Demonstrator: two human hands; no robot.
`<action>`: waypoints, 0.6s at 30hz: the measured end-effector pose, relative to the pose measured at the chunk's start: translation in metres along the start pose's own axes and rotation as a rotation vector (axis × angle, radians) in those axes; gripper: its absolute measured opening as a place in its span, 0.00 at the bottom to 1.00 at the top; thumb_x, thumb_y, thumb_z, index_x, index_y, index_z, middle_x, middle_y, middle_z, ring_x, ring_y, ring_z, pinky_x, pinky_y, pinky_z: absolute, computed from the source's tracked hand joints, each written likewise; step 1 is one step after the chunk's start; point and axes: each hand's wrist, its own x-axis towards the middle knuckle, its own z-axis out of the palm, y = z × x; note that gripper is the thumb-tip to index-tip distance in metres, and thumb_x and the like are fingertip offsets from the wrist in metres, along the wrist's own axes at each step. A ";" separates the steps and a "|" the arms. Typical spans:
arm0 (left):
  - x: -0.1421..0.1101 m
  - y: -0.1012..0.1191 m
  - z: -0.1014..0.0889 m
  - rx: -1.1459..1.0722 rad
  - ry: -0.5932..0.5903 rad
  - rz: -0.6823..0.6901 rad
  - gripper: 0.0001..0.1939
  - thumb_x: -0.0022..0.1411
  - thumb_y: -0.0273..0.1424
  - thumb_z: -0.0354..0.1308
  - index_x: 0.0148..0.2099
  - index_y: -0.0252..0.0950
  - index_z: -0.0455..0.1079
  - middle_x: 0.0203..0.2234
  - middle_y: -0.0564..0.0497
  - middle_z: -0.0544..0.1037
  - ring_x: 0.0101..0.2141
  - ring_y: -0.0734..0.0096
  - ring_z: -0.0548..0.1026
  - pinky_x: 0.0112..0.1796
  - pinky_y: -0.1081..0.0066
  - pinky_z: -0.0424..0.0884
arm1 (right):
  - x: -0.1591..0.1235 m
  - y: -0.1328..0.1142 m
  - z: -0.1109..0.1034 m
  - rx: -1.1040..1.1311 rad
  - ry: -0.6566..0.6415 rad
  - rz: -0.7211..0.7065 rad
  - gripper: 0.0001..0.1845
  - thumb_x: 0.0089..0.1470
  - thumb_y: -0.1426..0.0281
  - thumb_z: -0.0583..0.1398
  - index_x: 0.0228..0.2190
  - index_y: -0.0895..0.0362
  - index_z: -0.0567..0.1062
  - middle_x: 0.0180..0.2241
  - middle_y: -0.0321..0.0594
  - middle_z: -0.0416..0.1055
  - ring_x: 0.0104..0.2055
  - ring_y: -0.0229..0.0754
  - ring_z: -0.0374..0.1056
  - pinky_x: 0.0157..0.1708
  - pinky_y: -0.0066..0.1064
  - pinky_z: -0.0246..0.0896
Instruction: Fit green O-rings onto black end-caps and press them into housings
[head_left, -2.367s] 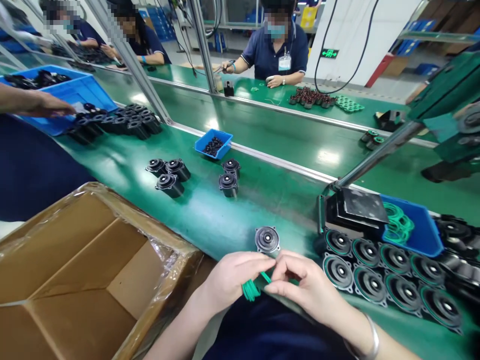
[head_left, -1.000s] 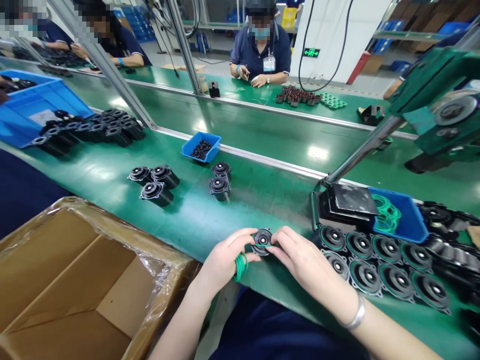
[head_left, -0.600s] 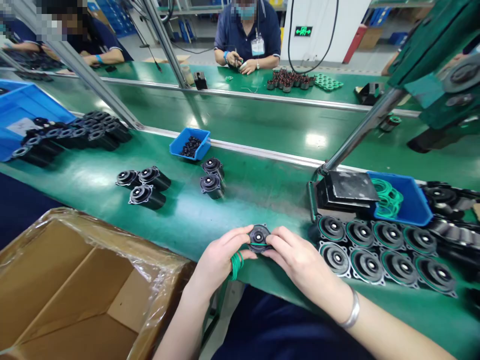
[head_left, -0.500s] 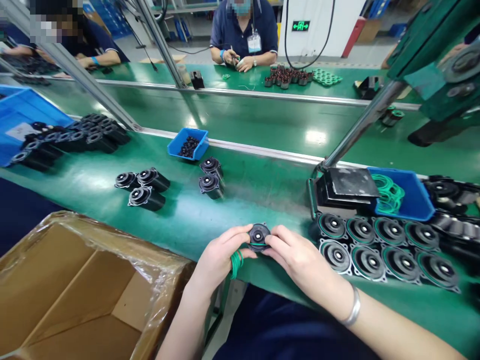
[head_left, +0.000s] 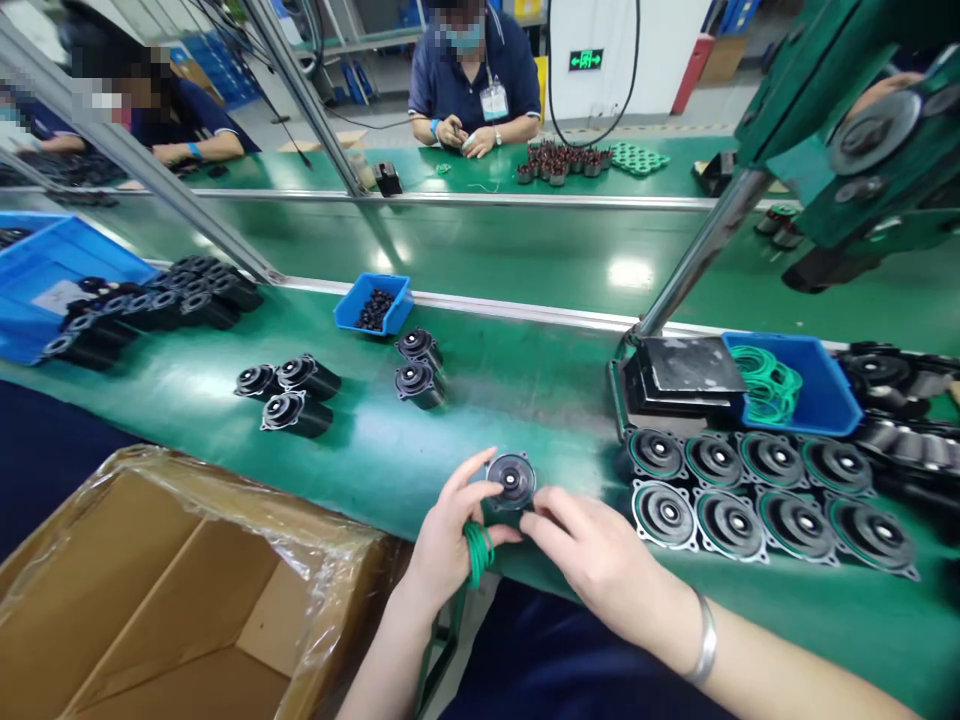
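Note:
A black round motor housing (head_left: 517, 468) with a pale centre pin stands at the table's front edge, face up. Around its left side curl the fingers of my left hand (head_left: 444, 535). That hand also keeps a bunch of green rubber rings (head_left: 478, 556) hooked in its palm. My right hand (head_left: 596, 545) is closed, with thumb and forefinger pinching at the housing's lower right rim. Whether a ring lies between those fingertips is hidden. To the right stand several finished-looking housings (head_left: 664, 512) in two rows, some with a green ring visible around the face.
A blue bin (head_left: 829, 390) holds more green rings beside a black metal block (head_left: 690, 368). Loose housings (head_left: 296, 412) and a small blue bin (head_left: 397, 305) of black parts are at left. An open carton (head_left: 187, 590) stands front left. A co-worker (head_left: 476, 80) sits opposite.
The green ring that stretched across the housing's face no longer crosses it. My right fingers have moved down to the lower rim, and my left forefinger has lifted and spread.

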 end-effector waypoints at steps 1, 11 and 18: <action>0.005 0.001 0.002 0.024 0.003 -0.002 0.25 0.59 0.37 0.67 0.57 0.41 0.66 0.60 0.38 0.67 0.35 0.67 0.81 0.39 0.62 0.81 | -0.004 0.000 -0.005 0.008 0.037 0.008 0.10 0.65 0.77 0.50 0.39 0.60 0.72 0.36 0.44 0.69 0.35 0.41 0.66 0.34 0.32 0.65; 0.113 0.005 0.063 0.149 -0.253 0.185 0.32 0.56 0.32 0.70 0.59 0.37 0.62 0.57 0.40 0.71 0.56 0.55 0.74 0.54 0.58 0.74 | -0.043 0.012 -0.030 -0.019 0.177 -0.036 0.12 0.65 0.77 0.49 0.39 0.58 0.73 0.36 0.44 0.74 0.36 0.40 0.72 0.37 0.28 0.69; 0.130 0.003 0.023 0.400 0.139 0.088 0.38 0.57 0.36 0.69 0.65 0.39 0.57 0.62 0.39 0.66 0.61 0.55 0.68 0.60 0.58 0.67 | -0.070 0.044 -0.022 -0.189 0.273 -0.139 0.16 0.68 0.71 0.48 0.40 0.55 0.75 0.38 0.41 0.79 0.37 0.38 0.77 0.37 0.24 0.71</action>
